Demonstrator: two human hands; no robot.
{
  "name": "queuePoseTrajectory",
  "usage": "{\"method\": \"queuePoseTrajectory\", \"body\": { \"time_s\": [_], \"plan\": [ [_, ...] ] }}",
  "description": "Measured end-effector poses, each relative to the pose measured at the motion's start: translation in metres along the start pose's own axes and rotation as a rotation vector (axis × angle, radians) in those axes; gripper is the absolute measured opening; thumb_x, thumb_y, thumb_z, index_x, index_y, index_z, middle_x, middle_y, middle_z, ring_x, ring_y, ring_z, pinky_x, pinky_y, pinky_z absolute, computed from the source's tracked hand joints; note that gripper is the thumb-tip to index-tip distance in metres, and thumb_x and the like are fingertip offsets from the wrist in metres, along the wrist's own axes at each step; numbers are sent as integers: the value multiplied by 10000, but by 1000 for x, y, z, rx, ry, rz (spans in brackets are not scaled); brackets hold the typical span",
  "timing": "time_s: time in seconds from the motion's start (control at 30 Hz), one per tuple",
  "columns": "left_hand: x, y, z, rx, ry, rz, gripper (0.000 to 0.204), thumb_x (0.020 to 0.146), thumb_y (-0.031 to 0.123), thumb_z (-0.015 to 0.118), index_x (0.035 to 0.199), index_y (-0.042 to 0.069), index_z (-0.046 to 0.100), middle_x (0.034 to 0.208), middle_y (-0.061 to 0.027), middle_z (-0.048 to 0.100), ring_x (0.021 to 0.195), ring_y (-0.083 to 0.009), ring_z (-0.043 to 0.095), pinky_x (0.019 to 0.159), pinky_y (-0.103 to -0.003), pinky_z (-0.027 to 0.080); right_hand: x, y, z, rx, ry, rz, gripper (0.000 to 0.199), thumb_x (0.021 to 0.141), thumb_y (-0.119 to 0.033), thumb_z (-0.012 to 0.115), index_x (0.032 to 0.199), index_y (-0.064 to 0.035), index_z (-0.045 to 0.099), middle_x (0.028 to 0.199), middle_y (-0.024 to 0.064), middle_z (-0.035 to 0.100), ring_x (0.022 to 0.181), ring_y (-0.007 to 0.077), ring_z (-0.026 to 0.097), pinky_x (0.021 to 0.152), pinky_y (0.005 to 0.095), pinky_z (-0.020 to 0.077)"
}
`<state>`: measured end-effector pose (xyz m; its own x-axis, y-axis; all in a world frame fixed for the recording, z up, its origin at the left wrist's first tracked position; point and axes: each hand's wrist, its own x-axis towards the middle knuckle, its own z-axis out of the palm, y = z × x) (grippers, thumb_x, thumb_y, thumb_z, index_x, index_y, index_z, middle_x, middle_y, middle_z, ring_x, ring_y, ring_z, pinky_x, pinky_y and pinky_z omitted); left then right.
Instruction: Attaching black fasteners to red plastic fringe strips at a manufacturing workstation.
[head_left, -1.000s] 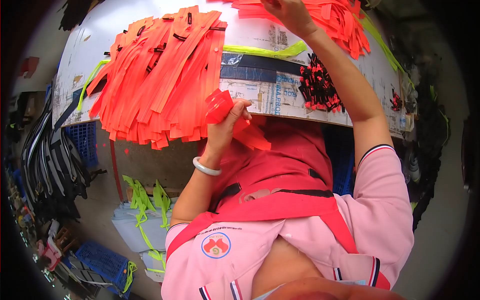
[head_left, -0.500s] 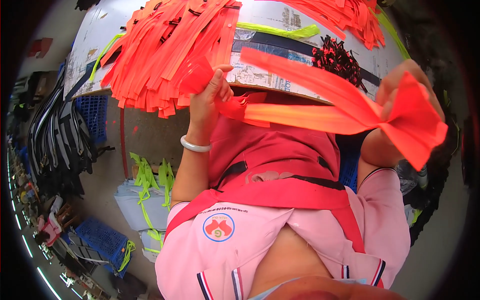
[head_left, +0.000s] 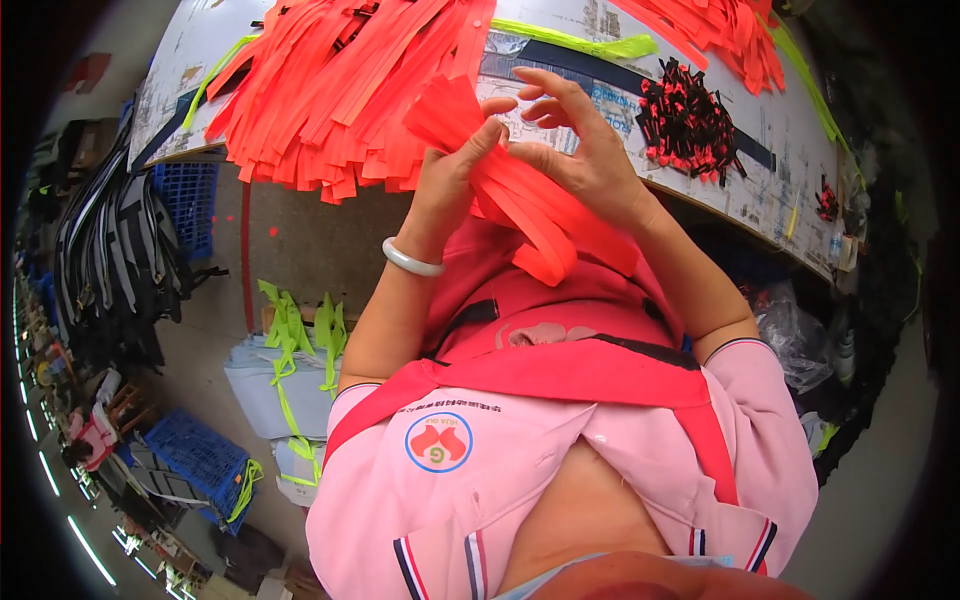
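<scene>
At far left, dark straps (head_left: 110, 260) hang in shadow and are hard to make out. A blue crate (head_left: 190, 205) is half hidden under the worktable (head_left: 770, 190), on which a heap of orange strips (head_left: 330, 90) lies, cut off by the upper edge. The left hand (head_left: 450, 175), a pale bangle (head_left: 411, 259) on its wrist, is closed around a folded orange strip (head_left: 520, 205), thumb pressed on top. The right hand (head_left: 585, 150) touches the same strip, its fingers spread apart. Small black pieces (head_left: 690, 120) are piled to the right.
</scene>
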<state>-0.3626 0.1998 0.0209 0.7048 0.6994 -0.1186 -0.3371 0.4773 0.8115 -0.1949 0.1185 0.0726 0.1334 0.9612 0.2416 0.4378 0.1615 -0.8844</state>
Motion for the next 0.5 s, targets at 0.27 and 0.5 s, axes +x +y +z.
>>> {"method": "queuePoseTrajectory", "body": {
  "time_s": [0.27, 0.5],
  "plan": [
    [11, -8, 18, -84, 2, 77, 153, 994, 176, 639, 965, 27, 645, 844, -34, 624, 793, -138, 635, 755, -281, 522, -72, 96, 45, -350, -259, 228, 876, 776, -273, 808, 1511, -141, 350, 1289, 239, 583, 1256, 425, 526, 1040, 490, 450],
    [5, -11, 16, 118, -51, 4, 134, 989, 158, 641, 954, 29, 631, 686, 1, 551, 606, -104, 542, 571, -258, 426, -72, 99, -7, -636, -727, 290, 618, 819, -306, 782, 1361, -104, 563, 1303, 210, 601, 1167, 392, 594, 988, 461, 491]
  ]
}}
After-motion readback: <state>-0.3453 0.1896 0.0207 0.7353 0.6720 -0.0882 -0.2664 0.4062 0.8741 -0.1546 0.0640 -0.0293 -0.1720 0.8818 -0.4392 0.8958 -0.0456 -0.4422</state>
